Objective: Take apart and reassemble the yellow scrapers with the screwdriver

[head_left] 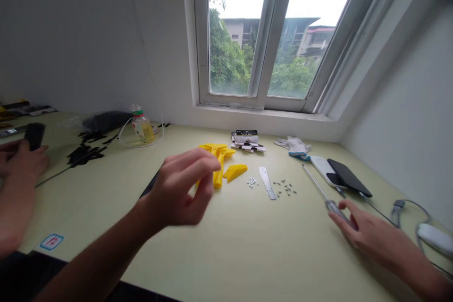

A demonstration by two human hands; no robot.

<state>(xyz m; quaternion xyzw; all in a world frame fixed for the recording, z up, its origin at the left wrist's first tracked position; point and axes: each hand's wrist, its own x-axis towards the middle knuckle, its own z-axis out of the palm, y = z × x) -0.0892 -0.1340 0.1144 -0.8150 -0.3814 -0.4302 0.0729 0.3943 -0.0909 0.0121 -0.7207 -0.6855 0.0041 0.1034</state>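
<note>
My left hand is raised over the table, its fingers curled in toward the thumb; the fingertips are turned away, so anything pinched there is hidden. Behind it lie yellow plastic handles with wide heads and a loose yellow plastic piece. On the right, my right hand has its thumb and fingers around the clear handle of a screwdriver, whose long shaft points away toward the back. Between the hands are small nuts, thin flat metal strips and scattered screws.
Small boxes and gloves lie by the window. A white device, a black phone and cables are at the right. A bottle of yellow liquid stands left. Another person's hands hold a black object.
</note>
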